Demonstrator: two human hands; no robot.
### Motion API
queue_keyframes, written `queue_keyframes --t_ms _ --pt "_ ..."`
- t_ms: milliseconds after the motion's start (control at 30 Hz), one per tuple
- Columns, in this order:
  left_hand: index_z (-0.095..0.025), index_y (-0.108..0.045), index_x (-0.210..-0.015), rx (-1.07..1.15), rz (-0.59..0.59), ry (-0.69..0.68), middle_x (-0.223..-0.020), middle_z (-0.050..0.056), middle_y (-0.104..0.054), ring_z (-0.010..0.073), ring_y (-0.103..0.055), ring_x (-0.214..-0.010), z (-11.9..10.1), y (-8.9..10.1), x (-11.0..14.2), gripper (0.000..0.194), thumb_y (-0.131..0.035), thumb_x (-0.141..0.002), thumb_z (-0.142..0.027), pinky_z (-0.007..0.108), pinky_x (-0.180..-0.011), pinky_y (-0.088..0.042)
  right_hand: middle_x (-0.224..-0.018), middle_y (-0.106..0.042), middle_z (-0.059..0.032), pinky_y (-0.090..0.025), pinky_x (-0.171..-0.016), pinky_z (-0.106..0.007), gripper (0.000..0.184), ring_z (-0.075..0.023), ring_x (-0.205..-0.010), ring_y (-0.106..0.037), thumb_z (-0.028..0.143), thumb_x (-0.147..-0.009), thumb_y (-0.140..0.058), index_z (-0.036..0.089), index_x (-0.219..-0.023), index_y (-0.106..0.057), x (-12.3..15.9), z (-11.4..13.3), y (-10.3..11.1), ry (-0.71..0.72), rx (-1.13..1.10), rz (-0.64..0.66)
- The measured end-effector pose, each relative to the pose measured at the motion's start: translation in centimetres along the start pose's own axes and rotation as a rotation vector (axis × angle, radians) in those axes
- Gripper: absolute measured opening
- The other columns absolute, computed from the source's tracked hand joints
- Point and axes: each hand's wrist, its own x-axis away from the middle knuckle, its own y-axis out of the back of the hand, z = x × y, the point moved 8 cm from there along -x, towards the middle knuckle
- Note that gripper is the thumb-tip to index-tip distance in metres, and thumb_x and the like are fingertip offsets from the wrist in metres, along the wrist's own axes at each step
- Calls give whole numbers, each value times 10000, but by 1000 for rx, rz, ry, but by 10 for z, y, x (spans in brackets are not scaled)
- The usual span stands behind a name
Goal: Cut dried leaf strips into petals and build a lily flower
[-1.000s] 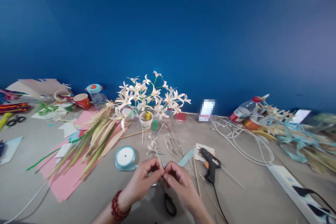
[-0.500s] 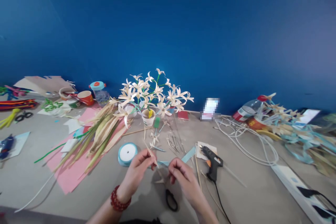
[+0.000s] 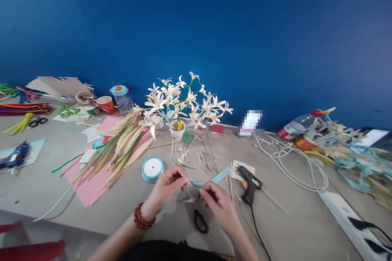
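Right hand [image 3: 218, 202]: fingers curled; cannot tell if pinching anything. Left hand [image 3: 168, 187]: pinching. Pale, pointed, husk-like piece [image 3: 190, 200]: below gap between the 2 hands. Thin pale strip [image 3: 189, 183]: at left fingertips, left nearer, long axis slanting toward right hand.

The gray table [image 3: 290, 236] supports these items directly. Left: one pair of scissors [image 3: 43, 120] and a pink sheet [image 3: 88, 195]. Center: a ribbon spool [image 3: 152, 167], a paper cup [image 3: 177, 135] standing upright, and black-handled scissors [image 3: 197, 214]. Right: a black glue gun [image 3: 251, 186], a looped white cable [image 3: 317, 190] and a power strip [image 3: 337, 215].
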Motion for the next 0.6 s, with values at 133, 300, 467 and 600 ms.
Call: queue_keyframes --t_ms 133,300,467,600 --pt "-157 -565 -808 -17 -43 -10 -704 -14 -577 114 -551 -643 0 15 -2 146 -607 -863 -286 234 -647 -438 -840 -625 -37 -438 -729 -314 105 -221 -818 -586 286 -889 -570 202 -828 -583 13 -6 9 71 331 -21" --pt "-165 -565 -802 -326 49 -28 -783 20 -619 149 -594 -711 6 10 -2 147 -536 -895 -275 258 -680 -452 -1055 -640 -81 -431 -870 -423 291 -302 -1003 -558 186 -731 -725 201 -997 -608 25 -8 -2 143 614 11" --pt "-188 -584 -848 -727 9 -82 -776 28 -643 177 -604 -720 0 24 0 139 -478 -910 -253 270 -667 -446 -1167 -623 -90 -424 -919 -437 381 -314 -1077 -544 182 -731 -725 212 -1087 -595 31 -13 -8 133 664 58" --pt "-202 -573 -829 -889 36 -128 -889 48 -674 196 -621 -807 -12 33 8 120 -469 -889 -191 282 -695 -471 -1176 -626 -79 -422 -927 -424 371 -298 -1090 -546 154 -757 -684 221 -1111 -594 30 -11 -6 124 664 87"
